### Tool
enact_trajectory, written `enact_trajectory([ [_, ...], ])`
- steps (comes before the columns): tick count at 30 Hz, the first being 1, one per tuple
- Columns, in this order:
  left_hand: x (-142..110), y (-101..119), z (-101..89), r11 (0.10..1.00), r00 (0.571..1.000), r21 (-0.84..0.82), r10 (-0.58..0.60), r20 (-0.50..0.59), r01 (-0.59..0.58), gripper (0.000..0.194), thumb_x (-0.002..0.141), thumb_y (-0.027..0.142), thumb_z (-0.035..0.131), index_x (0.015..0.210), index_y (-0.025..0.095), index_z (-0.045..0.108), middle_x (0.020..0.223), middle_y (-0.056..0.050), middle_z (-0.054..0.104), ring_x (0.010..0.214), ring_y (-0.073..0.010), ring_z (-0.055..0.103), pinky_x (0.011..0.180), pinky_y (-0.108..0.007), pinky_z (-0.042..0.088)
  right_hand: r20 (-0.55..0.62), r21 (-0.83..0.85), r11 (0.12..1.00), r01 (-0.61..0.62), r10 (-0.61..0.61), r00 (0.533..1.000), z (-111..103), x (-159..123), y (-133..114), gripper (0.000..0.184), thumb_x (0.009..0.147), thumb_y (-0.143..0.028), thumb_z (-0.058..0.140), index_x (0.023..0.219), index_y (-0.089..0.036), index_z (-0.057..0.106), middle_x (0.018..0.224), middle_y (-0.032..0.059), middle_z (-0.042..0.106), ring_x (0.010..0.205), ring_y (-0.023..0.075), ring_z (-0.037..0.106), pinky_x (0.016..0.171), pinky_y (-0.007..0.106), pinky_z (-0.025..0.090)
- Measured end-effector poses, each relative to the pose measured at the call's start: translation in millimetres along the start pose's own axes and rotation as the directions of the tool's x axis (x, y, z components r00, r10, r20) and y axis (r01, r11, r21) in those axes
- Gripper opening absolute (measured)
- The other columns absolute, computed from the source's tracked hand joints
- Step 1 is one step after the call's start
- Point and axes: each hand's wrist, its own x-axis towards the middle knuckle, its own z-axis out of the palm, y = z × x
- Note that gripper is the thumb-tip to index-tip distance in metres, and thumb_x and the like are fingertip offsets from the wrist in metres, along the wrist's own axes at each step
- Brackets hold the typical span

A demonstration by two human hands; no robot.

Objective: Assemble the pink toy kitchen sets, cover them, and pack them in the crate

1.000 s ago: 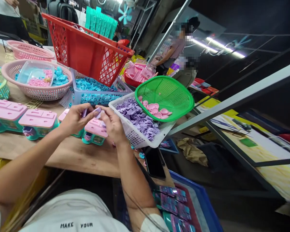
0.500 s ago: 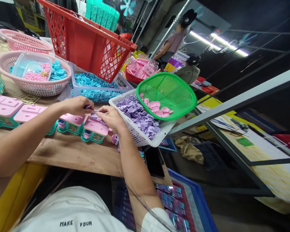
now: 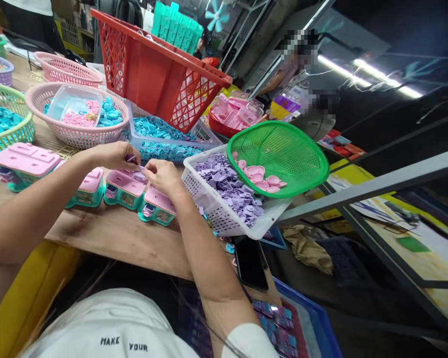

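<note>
Left hand (image 3: 118,155) and right hand (image 3: 166,176) pinch a small purple piece (image 3: 141,169) between them over pink-topped toys (image 3: 127,184) on a wooden tabletop (image 3: 134,243), apparently lining it up, the next move likely calling for a precise press.

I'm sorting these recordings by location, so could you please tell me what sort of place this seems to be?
Most likely a workshop or small factory for plastic goods: matching pink-topped teal units stand in a row on a wooden table, and a white basket holds many loose purple pieces.
</note>
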Motion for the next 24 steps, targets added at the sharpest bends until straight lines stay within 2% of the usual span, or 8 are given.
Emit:
enact_trajectory([
  [7, -0.6, -5.2, 7.9, 0.999, 0.997, -0.036, -0.022, -0.068, 0.019, 0.027, 0.079, 0.042, 0.065, 0.084, 0.018, 0.073, 0.063, 0.000, 0.063, 0.058, -0.0126, 0.051, 0.058, -0.023, 0.035, -0.022, -0.175, 0.985, -0.010, 0.006, 1.000, 3.8, -4.0, -9.6, 0.018, 0.101, -0.028, 0.059, 0.098, -0.020, 0.074, 0.108, 0.0095, 0.076, 0.101, 0.0244, 0.067, 0.086, 0.033, 0.043],
  [14, -8.1, -3.4, 17.5, 0.989, 0.985, 0.120, 0.101, -0.142, -0.084, 0.019, 0.084, 0.035, 0.061, 0.079, 0.019, 0.069, 0.074, -0.001, 0.068, 0.064, -0.0118, 0.053, 0.063, -0.020, 0.036, -0.127, -0.239, 0.971, 0.004, -0.035, 0.991, 22.9, -17.7, -11.6, 0.017, 0.104, -0.028, 0.053, 0.103, -0.023, 0.069, 0.113, 0.0088, 0.072, 0.111, 0.0253, 0.060, 0.097, 0.037, 0.039],
  [19, -10.7, 3.4, 16.8, 0.983, 0.986, 0.182, 0.032, -0.162, -0.002, 0.016, 0.083, 0.034, 0.062, 0.078, 0.020, 0.067, 0.076, -0.001, 0.067, 0.067, -0.0132, 0.054, 0.064, -0.022, 0.036, -0.102, -0.238, 0.971, -0.028, 0.004, 0.995, 21.8, -18.1, -11.0, 0.020, 0.105, -0.031, 0.052, 0.103, -0.022, 0.070, 0.115, 0.0100, 0.072, 0.115, 0.0289, 0.058, 0.104, 0.045, 0.036],
  [22, -24.6, 12.8, 16.2, 0.995, 0.953, 0.070, -0.053, -0.298, 0.077, 0.024, 0.082, 0.042, 0.066, 0.084, 0.019, 0.067, 0.067, 0.001, 0.058, 0.061, -0.0128, 0.049, 0.060, -0.023, 0.035, -0.123, -0.162, 0.986, -0.042, 0.022, 0.992, 16.2, -23.8, -13.3, 0.016, 0.102, -0.030, 0.058, 0.107, -0.022, 0.071, 0.119, 0.0108, 0.071, 0.118, 0.0305, 0.057, 0.103, 0.046, 0.039],
  [24, -36.2, 22.4, 18.1, 0.992, 0.909, -0.095, -0.116, -0.400, 0.085, 0.037, 0.085, 0.054, 0.064, 0.089, 0.017, 0.066, 0.067, 0.001, 0.055, 0.061, -0.0125, 0.048, 0.059, -0.023, 0.037, -0.213, -0.052, 0.999, -0.001, -0.010, 0.977, 13.6, -30.1, -18.4, 0.020, 0.099, -0.030, 0.062, 0.117, -0.023, 0.069, 0.127, 0.0108, 0.067, 0.122, 0.0299, 0.055, 0.104, 0.044, 0.041],
])
